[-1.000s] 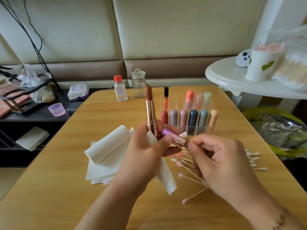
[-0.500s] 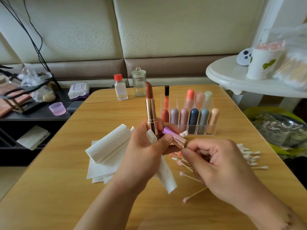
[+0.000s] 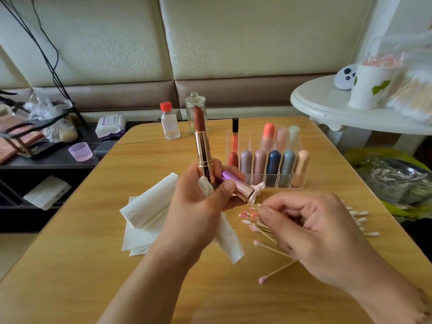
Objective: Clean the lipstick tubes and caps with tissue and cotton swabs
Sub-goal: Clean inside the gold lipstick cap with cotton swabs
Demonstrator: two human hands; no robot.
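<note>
1. My right hand (image 3: 311,232) has dropped lower and away from the purple cap (image 3: 236,184) since a moment ago; a twist of tissue (image 3: 258,190) now shows poking out of the cap's open end.
2. Its fingers are curled, pinching a thin swab stick at the fingertips; I cannot tell how the stick meets the tissue.
3. My left hand (image 3: 198,206) grips the gold lipstick tube (image 3: 203,155) upright at centre frame, brown bullet exposed, with the cap and a strip of tissue.
4. The clear organizer (image 3: 297,181), right of centre, holds a row of capsule-shaped lipsticks (image 3: 272,166), with three more and an orange gloss tube behind.
5. Cotton swabs (image 3: 254,220) lie loose on the wooden table (image 3: 81,265) under my right hand; folded tissues (image 3: 149,204) lie left.
</note>
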